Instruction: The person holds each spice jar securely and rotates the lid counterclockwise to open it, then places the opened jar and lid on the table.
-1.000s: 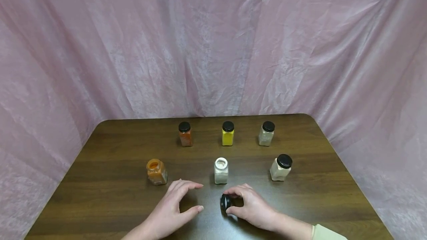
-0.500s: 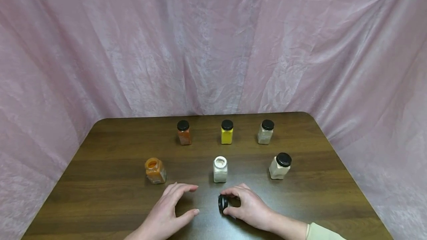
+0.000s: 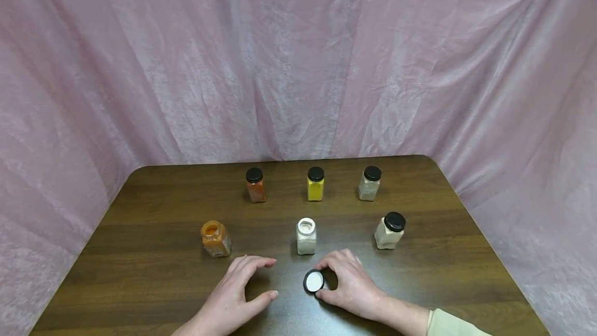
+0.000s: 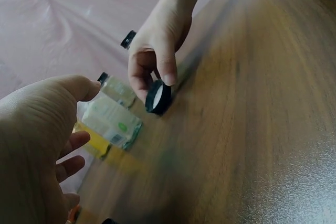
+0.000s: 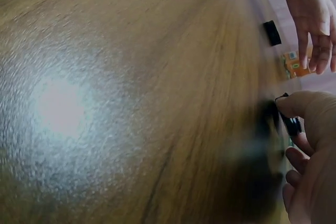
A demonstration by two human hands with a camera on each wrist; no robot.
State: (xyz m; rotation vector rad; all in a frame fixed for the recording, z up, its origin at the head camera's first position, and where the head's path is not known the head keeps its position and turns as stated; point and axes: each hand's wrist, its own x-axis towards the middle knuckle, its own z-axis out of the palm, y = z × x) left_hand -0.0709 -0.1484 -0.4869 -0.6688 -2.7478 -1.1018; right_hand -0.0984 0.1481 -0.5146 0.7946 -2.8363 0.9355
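Note:
My right hand (image 3: 349,285) pinches a black jar lid (image 3: 314,281) by its rim, between thumb and fingers. The lid's white lining faces up towards the head camera; in the left wrist view the lid (image 4: 158,97) looks tilted, low over the table. Just beyond it stands an uncapped jar of white powder (image 3: 306,242). My left hand (image 3: 235,292) is held to the left with thumb and fingers spread apart, and nothing is between them. An uncapped jar of orange powder (image 3: 216,242) stands beyond that hand.
Black-capped jars stand on the wooden table (image 3: 140,274): a red-orange one (image 3: 256,191), a yellow one (image 3: 315,190), a greyish one (image 3: 369,189) and a cream one (image 3: 387,236). Another black lid (image 5: 272,33) shows in the right wrist view. Pink curtains (image 3: 298,66) hang behind.
My right hand has turned the lid from standing on edge to white lining upward. The fingers have shifted along its rim. My left hand has hardly moved.

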